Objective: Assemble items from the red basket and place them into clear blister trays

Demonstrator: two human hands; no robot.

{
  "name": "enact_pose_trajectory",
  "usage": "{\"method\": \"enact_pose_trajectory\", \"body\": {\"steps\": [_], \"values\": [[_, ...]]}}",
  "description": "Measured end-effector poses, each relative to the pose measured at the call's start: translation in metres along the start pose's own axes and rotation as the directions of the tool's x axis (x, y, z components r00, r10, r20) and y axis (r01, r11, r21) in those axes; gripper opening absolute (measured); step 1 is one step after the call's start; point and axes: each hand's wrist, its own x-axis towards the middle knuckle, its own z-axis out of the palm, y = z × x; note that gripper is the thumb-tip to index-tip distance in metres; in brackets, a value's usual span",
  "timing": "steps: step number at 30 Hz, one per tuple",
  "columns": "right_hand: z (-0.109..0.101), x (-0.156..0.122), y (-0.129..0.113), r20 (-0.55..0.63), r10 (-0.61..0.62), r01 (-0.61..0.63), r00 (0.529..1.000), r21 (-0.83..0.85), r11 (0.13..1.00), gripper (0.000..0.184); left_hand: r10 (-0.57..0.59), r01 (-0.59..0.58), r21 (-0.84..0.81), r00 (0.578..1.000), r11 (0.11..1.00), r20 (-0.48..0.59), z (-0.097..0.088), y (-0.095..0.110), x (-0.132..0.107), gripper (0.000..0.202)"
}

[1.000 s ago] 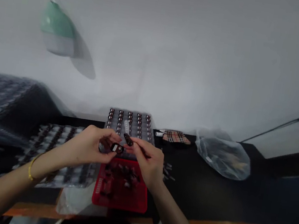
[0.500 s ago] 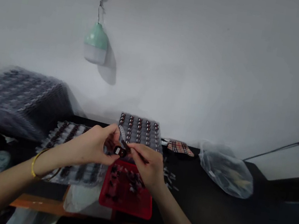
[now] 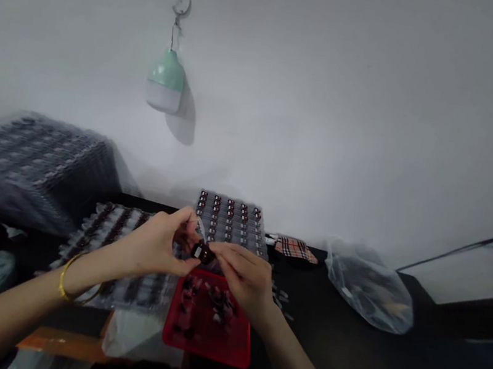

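Both of my hands meet above a red tray [image 3: 221, 343] of several small dark parts. My left hand [image 3: 157, 245], with a gold bangle on its wrist, pinches a small dark part [image 3: 202, 253] with a white face. My right hand [image 3: 244, 274] is closed at the same part from the right, fingertips touching it. A thin tool that it held earlier is hidden now. Behind the hands lies a clear blister tray [image 3: 232, 216] filled with rows of the same small parts.
A second blister tray [image 3: 103, 230] lies to the left, with a tall stack of trays [image 3: 29, 163] behind it. A checked pouch [image 3: 295, 248] and a clear plastic bag [image 3: 371, 285] sit at the right on the black table. A green-and-white lamp [image 3: 165, 81] hangs on the wall.
The camera has swung left and steadied. My hands have closed in on each other, and the thin dark tool seen in my right hand earlier no longer shows.
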Motion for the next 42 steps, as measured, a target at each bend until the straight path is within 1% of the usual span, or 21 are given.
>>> {"method": "enact_pose_trajectory", "body": {"steps": [3, 6, 9, 12, 15, 18, 21, 23, 25, 27, 28, 30, 31, 33, 34, 35, 36, 37, 38, 40, 42], "values": [[-0.002, -0.007, 0.003, 0.029, -0.073, 0.073, 0.997, -0.011, 0.997, 0.034, 0.011, -0.015, -0.126, 0.999, 0.992, -0.032, 0.006, -0.004, -0.001, 0.037], [-0.004, -0.015, 0.004, 0.095, -0.104, 0.107, 0.99, -0.031, 0.994, 0.045, -0.028, 0.009, -0.338, 0.998, 0.941, -0.051, 0.015, -0.014, -0.003, 0.038], [-0.005, -0.018, 0.003, 0.13, -0.13, 0.143, 0.983, -0.097, 0.985, 0.051, -0.104, 0.048, -0.567, 0.992, 0.822, -0.067, 0.029, -0.028, -0.003, 0.044], [-0.005, -0.018, 0.0, 0.117, -0.124, 0.137, 0.985, -0.11, 0.984, 0.051, -0.153, 0.028, -0.725, 0.982, 0.689, -0.107, 0.046, -0.042, -0.003, 0.048], [-0.005, -0.018, 0.0, 0.099, -0.099, 0.11, 0.99, -0.111, 0.988, 0.049, -0.175, -0.015, -0.812, 0.974, 0.583, -0.144, 0.063, -0.051, -0.005, 0.042], [-0.007, -0.021, 0.002, 0.114, -0.091, 0.11, 0.989, -0.173, 0.979, 0.044, -0.241, -0.023, -0.868, 0.957, 0.496, -0.163, 0.075, -0.054, -0.007, 0.034], [-0.008, -0.023, 0.005, 0.172, -0.113, 0.158, 0.979, -0.28, 0.947, 0.041, -0.324, -0.011, -0.888, 0.929, 0.46, -0.179, 0.08, -0.053, -0.008, 0.035], [-0.008, -0.022, 0.004, 0.21, -0.122, 0.191, 0.97, -0.346, 0.919, 0.039, -0.373, 0.0, -0.903, 0.911, 0.43, -0.178, 0.083, -0.052, -0.007, 0.039], [-0.008, -0.02, 0.0, 0.226, -0.116, 0.197, 0.967, -0.379, 0.904, 0.037, -0.419, 0.025, -0.917, 0.894, 0.399, -0.157, 0.086, -0.052, -0.005, 0.044], [-0.011, -0.019, -0.003, 0.198, -0.093, 0.164, 0.976, -0.384, 0.909, 0.036, -0.451, 0.062, -0.922, 0.883, 0.382, -0.128, 0.089, -0.052, -0.004, 0.048], [-0.013, -0.02, -0.004, 0.155, -0.07, 0.126, 0.985, -0.386, 0.914, 0.037, -0.461, 0.081, -0.923, 0.88, 0.377, -0.111, 0.091, -0.052, -0.004, 0.049], [-0.024, -0.027, 0.001, 0.021, 0.008, 0.001, 1.0, -0.405, 0.914, 0.037, -0.473, 0.106, -0.925, 0.877, 0.365, -0.086, 0.093, -0.052, -0.006, 0.048], [-0.032, -0.033, 0.007, -0.057, 0.066, -0.084, 0.996, -0.419, 0.904, 0.037, -0.475, 0.111, -0.926, 0.876, 0.362, -0.081, 0.093, -0.052, -0.006, 0.047], [-0.052, -0.055, 0.029, -0.197, 0.202, -0.271, 0.959, -0.445, 0.854, 0.033, -0.479, 0.123, -0.922, 0.875, 0.366, -0.073, 0.093, -0.053, -0.008, 0.044], [-0.063, -0.071, 0.044, -0.252, 0.284, -0.372, 0.925, -0.453, 0.81, 0.031, -0.48, 0.13, -0.92, 0.874, 0.369, -0.069, 0.093, -0.054, -0.009, 0.043], [-0.074, -0.089, 0.06, -0.299, 0.373, -0.475, 0.878, -0.458, 0.752, 0.03, -0.482, 0.137, -0.919, 0.874, 0.369, -0.063, 0.093, -0.054, -0.009, 0.042], [-0.085, -0.109, 0.077, -0.329, 0.467, -0.571, 0.821, -0.463, 0.677, 0.03, -0.484, 0.146, -0.92, 0.873, 0.364, -0.053, 0.093, -0.054, -0.009, 0.041], [-0.094, -0.129, 0.094, -0.359, 0.565, -0.667, 0.743, -0.469, 0.579, 0.033, -0.487, 0.154, -0.922, 0.872, 0.354, -0.042, 0.094, -0.055, -0.008, 0.04], [-0.101, -0.149, 0.11, -0.366, 0.666, -0.747, 0.65, -0.47, 0.471, 0.036, -0.491, 0.16, -0.925, 0.871, 0.344, -0.031, 0.095, -0.055, -0.008, 0.039], [-0.105, -0.185, 0.135, -0.346, 0.755, -0.799, 0.557, -0.473, 0.373, 0.039, -0.501, 0.175, -0.926, 0.865, 0.334, -0.017, 0.098, -0.056, -0.006, 0.039], [-0.093, -0.214, 0.149, -0.277, 0.819, -0.813, 0.502, -0.475, 0.337, 0.04, -0.515, 0.189, -0.92, 0.857, 0.342, -0.015, 0.102, -0.057, -0.005, 0.039]]}}
